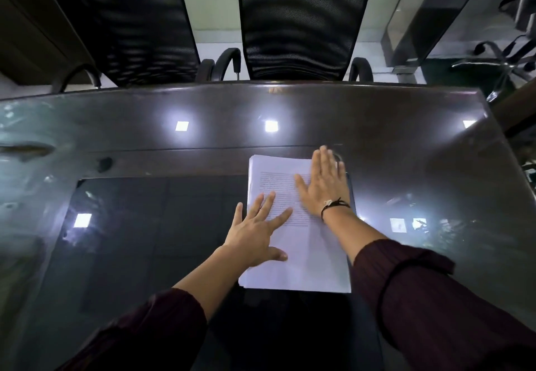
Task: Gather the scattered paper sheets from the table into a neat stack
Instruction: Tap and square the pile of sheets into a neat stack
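On the dark glossy tabletop, in front of me and a little to the right of the middle, the stack of paper sheets lies flat, and both my hands are on top of it. My left hand rests on the left edge of the stack, near its middle; the fingers are straight and spread apart, the thumb lies on the top page, and the smallest finger reaches out over the bare tabletop. My right hand lies flat on the far right part of the stack, fingers straight and close together, pointing away from me, with the fingertips just past the far edge. The sheets are white, and the top sheet has small printed lines of text on its upper half, too small to read. The edges are almost even, with a few sheets showing slightly at the left side and near corner.
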Demonstrator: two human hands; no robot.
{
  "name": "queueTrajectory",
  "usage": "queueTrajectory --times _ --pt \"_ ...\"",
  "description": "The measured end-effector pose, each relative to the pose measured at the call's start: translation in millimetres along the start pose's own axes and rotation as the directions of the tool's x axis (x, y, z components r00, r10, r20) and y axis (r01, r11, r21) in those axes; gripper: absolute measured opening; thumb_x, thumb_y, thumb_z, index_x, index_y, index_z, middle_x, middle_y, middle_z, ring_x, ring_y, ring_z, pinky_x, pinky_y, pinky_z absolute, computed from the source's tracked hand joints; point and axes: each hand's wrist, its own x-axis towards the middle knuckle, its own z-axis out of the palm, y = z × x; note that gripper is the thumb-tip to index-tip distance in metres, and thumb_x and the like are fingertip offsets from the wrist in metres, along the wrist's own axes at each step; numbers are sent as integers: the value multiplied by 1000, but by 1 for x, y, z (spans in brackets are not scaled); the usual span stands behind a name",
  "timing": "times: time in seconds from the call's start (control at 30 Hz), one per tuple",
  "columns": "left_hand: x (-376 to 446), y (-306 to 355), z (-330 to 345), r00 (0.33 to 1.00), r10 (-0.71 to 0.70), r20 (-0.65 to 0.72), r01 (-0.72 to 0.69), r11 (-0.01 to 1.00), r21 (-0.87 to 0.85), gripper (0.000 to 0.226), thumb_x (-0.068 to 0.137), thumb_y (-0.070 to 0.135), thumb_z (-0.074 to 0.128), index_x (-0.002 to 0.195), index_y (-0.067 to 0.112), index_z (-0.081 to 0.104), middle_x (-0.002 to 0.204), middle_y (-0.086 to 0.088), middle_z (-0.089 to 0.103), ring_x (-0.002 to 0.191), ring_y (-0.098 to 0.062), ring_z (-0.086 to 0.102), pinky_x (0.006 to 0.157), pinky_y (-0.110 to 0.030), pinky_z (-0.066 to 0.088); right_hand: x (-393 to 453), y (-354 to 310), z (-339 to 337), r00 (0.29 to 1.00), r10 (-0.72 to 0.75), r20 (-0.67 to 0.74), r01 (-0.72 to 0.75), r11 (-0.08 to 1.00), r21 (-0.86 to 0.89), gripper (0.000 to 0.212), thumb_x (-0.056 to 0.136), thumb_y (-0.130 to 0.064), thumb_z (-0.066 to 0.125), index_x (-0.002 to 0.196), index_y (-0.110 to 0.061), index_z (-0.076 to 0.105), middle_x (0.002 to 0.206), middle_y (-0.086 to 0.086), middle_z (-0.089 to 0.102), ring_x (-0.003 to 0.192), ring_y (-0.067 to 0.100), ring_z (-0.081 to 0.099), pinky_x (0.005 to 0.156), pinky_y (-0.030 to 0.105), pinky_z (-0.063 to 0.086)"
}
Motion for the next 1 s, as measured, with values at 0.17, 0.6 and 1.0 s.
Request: queueTrajectory --times 0.17,0.6,1.0 --pt "0 2 0 999 -28 46 28 1000 -2 107 90 72 61 159 53 -18 164 1 -43 153 -25 -38 124 -67 -11 10 19 -23 990 139 -15 -140 988 -69 79 103 -54 22 160 -2 9 171 15 -4 158 30 -1 127 54 -2" --pt "3 1 -1 1000 -5 31 6 998 -57 104 89 70 64 166 39 1 174 6 -15 158 -27 -26 125 -66 -10 23 -133 -2 926 -260 273 242 965 99 73 105 -54 8 162 -11 -4 169 5 -19 156 20 -20 125 47 -13" --pt "4 -1 1 999 5 35 -4 1000 -24 106 89 72 61 162 49 -13 168 -1 -37 157 -28 -28 124 -66 -6 -146 -47 35 1000 -2 11 0 986 169 69 107 -40 21 161 -1 5 170 15 -6 158 26 -9 129 43 -1"
